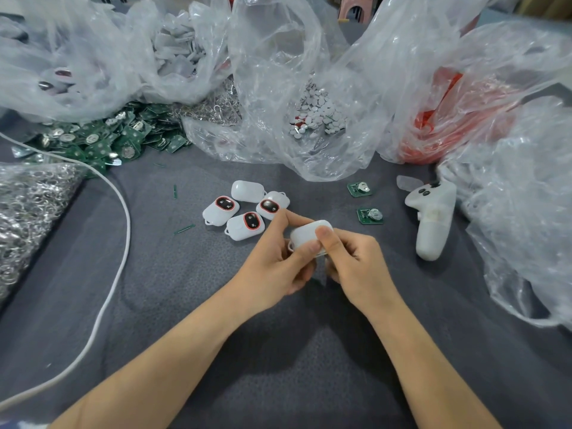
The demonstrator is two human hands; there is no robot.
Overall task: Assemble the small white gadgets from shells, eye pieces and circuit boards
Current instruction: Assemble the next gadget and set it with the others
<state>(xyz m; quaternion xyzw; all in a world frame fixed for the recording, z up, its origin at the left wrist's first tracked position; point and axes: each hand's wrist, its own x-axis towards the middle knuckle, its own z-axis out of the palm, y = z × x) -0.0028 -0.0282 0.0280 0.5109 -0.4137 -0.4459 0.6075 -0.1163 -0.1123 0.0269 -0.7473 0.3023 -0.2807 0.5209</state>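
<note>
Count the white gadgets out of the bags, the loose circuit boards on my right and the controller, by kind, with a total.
White gadgets set down: 4
White gadget being held: 1
Loose circuit boards: 2
Controller: 1
Total: 8

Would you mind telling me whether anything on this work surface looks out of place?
A white handheld controller lies right of the two loose circuit boards and looks unrelated to the gadget parts. Small green slivers also litter the grey cloth left of the cluster of gadgets.
</note>
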